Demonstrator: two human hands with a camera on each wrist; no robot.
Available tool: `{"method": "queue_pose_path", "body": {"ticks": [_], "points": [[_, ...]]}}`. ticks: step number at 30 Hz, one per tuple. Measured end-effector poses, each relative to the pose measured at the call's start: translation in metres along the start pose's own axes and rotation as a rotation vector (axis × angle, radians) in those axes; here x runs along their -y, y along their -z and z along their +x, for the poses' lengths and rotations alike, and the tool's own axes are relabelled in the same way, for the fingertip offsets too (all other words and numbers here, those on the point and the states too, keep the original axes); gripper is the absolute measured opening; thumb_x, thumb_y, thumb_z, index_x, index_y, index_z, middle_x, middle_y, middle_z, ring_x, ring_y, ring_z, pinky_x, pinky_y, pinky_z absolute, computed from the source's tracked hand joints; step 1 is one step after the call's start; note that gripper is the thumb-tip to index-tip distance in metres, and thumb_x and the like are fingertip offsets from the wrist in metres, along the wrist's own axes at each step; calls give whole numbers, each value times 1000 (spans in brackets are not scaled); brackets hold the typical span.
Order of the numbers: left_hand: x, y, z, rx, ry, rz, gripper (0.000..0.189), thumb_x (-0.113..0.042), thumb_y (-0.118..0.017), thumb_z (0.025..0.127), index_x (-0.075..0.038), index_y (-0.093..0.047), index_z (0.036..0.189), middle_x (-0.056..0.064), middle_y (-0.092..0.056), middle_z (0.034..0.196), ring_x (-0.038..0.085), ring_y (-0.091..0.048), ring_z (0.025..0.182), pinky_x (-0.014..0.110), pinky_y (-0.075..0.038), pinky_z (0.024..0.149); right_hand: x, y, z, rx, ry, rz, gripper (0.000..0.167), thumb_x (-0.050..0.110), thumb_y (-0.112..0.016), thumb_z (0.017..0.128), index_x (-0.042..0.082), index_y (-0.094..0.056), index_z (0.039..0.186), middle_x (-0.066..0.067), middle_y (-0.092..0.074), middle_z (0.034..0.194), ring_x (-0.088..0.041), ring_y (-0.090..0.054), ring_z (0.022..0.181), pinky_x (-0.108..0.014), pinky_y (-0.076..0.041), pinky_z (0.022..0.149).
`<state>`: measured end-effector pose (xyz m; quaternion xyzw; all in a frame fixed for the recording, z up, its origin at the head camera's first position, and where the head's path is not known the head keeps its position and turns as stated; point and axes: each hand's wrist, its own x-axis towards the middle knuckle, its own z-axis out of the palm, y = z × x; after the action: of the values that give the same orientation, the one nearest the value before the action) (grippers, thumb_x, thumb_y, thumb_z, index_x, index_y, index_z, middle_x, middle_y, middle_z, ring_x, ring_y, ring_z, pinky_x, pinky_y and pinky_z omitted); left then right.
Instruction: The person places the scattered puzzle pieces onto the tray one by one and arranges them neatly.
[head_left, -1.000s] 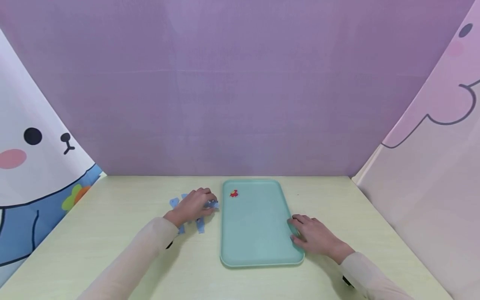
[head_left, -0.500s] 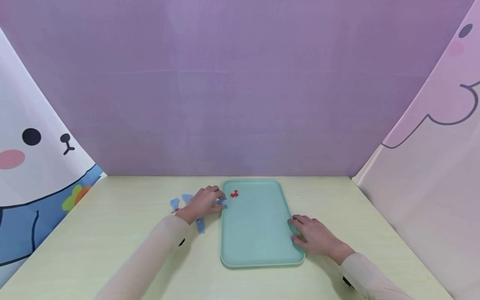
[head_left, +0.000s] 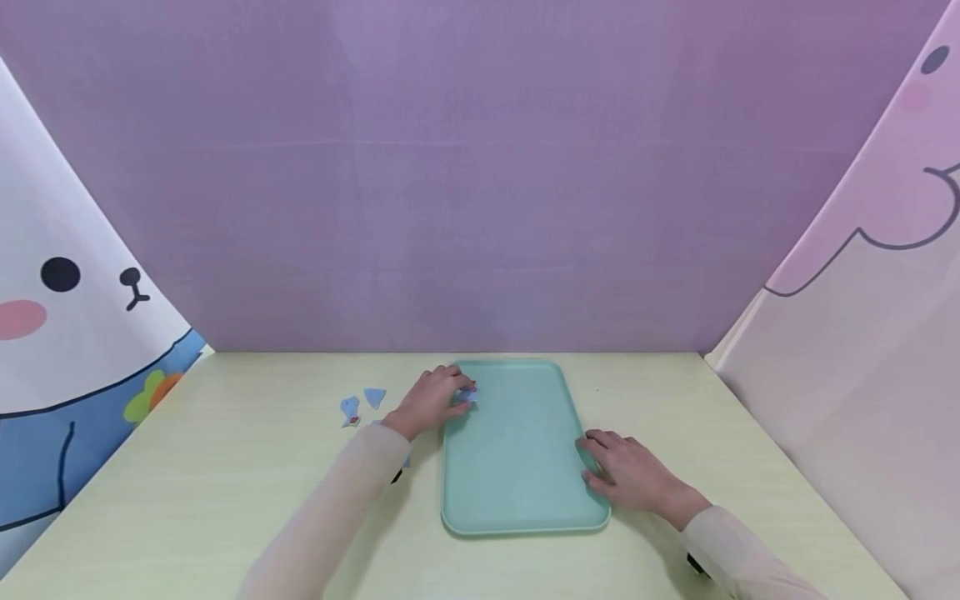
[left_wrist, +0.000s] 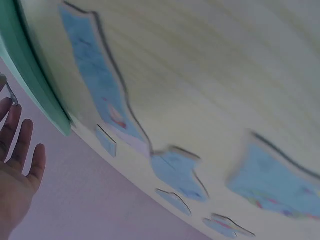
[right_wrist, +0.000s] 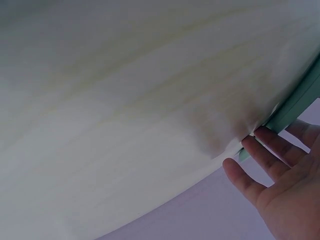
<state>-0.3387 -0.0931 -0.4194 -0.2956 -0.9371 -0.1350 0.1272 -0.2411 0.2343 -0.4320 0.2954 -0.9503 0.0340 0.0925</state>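
Observation:
My left hand (head_left: 429, 403) reaches over the far left corner of the pale green tray (head_left: 525, 467), pinching a small blue puzzle piece (head_left: 468, 396) between thumb and fingers. A bit of red shows at its fingertips, where a red-and-yellow piece lies on the tray, mostly hidden by the hand. In the left wrist view, the held piece is seen edge-on beside the fingertips. My right hand (head_left: 633, 473) rests at the tray's right rim with relaxed fingers, the thumb and index finger reaching over the edge. The right wrist view shows its fingers (right_wrist: 267, 157) against the tray's green side (right_wrist: 297, 97).
Left of the tray, several blue printed pieces lie loose on the light wooden table, among them an odd-shaped piece (head_left: 349, 408), a triangular piece (head_left: 375, 397) and a long strip (left_wrist: 100, 70). A purple backdrop (head_left: 465, 208) rises behind the table.
My left hand has moved right from beside the tray to over its far left corner, carrying the blue puzzle piece. It now covers most of the red piece. The right hand stays put.

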Motion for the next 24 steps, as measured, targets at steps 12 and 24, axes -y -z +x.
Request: {"method": "queue_pose_path", "body": {"ticks": [12, 24], "points": [[-13, -7, 14, -12, 25, 10, 24, -27, -66, 83, -15, -66, 104, -1, -57, 96, 20, -54, 92, 38, -43, 75, 1, -2, -3, -16, 4, 8, 42, 29, -59, 85, 5, -56, 119, -15, -56, 121, -31, -54, 111, -48, -46, 83], [-26, -13, 29, -21, 40, 39, 23, -29, -66, 84, -17, -67, 104, -1, -59, 100, 21, -54, 93, 40, -44, 81, 0, -4, -3, -24, 6, -2, 44, 30, -59, 85, 5, -56, 120, -15, -56, 121, -31, -53, 112, -48, -46, 84]]}}
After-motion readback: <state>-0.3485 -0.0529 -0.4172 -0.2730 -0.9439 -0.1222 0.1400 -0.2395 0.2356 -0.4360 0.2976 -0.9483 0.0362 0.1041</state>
